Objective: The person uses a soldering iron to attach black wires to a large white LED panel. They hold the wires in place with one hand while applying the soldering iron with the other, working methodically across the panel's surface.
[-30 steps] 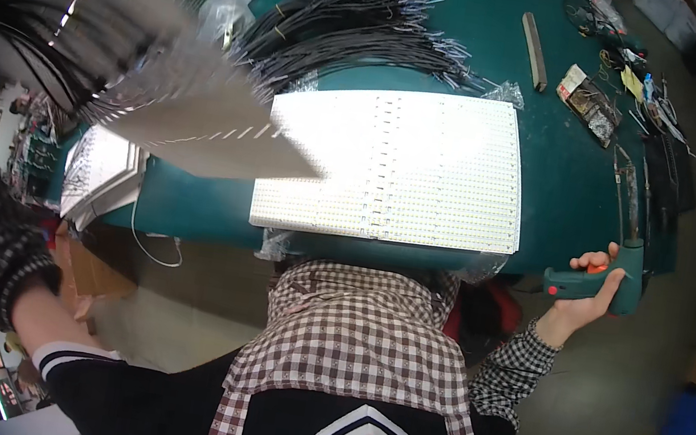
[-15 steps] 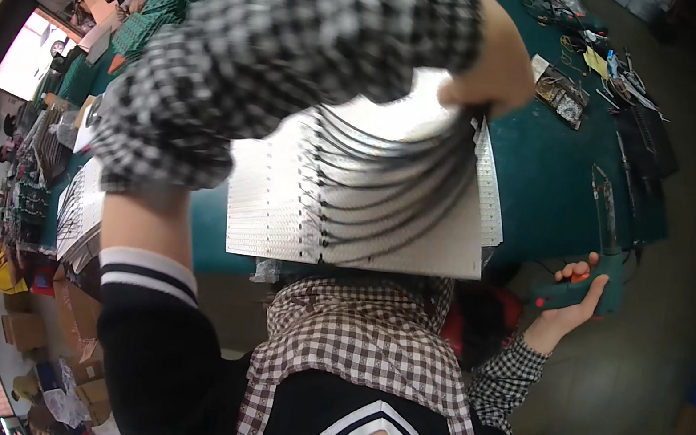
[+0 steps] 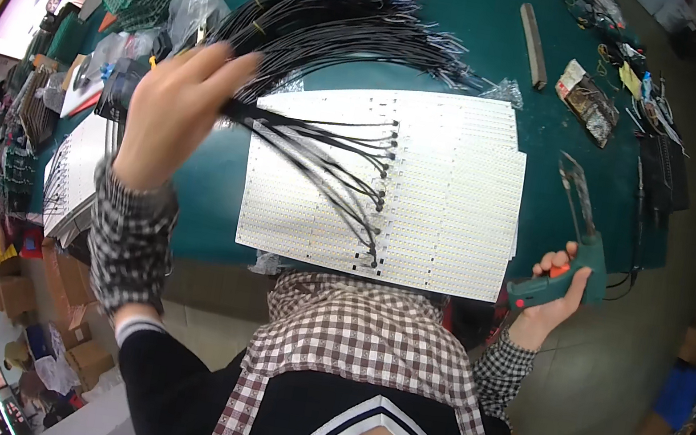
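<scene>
A white circuit board (image 3: 320, 222), dotted with rows of tiny parts, lies before me on a stack of like boards. Black wires (image 3: 325, 130) are attached in a column near its middle and run left, gathering into a bunch. My left hand (image 3: 174, 106), blurred by motion, is closed at that bunch beyond the board's left edge; its fingers partly hide the grip. On the right, my right hand (image 3: 560, 290) is wrapped around a green pistol-shaped soldering gun (image 3: 590, 263) with a red trigger. The gun's long tip points away, apart from the board.
A thick heap of black wires (image 3: 333, 13) lies behind the board. A narrow bar (image 3: 533, 45), a foil packet (image 3: 587, 102) and several tools lie at the back right. More wired boards (image 3: 78, 168) are stacked at left. A person works at the far left.
My left arm has swung from across the board to its left side, drawing the wires from right to left. The board sits differently, its wire column further right. The right hand keeps the gun.
</scene>
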A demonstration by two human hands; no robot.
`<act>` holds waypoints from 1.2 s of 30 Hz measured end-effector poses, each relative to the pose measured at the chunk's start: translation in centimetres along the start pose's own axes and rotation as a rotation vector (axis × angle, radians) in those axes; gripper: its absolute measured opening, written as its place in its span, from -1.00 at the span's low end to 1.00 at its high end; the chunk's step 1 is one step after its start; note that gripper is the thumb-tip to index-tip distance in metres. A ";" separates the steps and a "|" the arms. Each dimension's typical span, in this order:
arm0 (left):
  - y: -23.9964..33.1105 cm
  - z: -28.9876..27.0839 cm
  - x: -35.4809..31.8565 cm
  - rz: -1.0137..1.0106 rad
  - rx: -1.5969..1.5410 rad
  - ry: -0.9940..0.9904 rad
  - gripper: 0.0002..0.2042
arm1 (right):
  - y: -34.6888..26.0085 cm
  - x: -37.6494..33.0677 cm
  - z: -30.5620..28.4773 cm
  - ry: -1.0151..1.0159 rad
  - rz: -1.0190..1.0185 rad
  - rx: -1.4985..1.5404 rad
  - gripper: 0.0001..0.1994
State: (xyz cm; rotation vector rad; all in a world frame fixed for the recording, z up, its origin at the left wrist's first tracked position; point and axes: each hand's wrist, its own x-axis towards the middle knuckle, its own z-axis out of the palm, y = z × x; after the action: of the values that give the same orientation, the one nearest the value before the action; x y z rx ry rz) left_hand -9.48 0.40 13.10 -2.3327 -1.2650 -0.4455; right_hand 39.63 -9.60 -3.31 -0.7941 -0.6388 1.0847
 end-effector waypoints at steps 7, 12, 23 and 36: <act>0.2 11.8 -19.7 -0.694 -0.179 -0.169 -0.35 | 3.0 1.7 3.2 -0.272 0.238 -0.017 -0.48; 2.6 12.3 -19.3 -0.797 -0.502 -0.160 -0.28 | 3.1 2.7 3.0 -0.244 0.228 -0.197 -0.55; 5.9 12.2 -13.9 -0.782 -0.768 -0.130 -0.34 | 2.3 2.6 3.7 -0.130 0.110 -0.393 -0.54; 0.4 11.6 -3.9 -0.315 -0.885 -0.199 -0.78 | 2.8 2.4 4.5 -0.060 0.109 -0.400 -0.52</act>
State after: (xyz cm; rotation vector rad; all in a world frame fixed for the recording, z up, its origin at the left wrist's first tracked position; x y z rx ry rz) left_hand -10.40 3.52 1.27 -2.9290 -1.8049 -1.0780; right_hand 35.50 -5.55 -2.86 -1.1547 -0.8879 1.0971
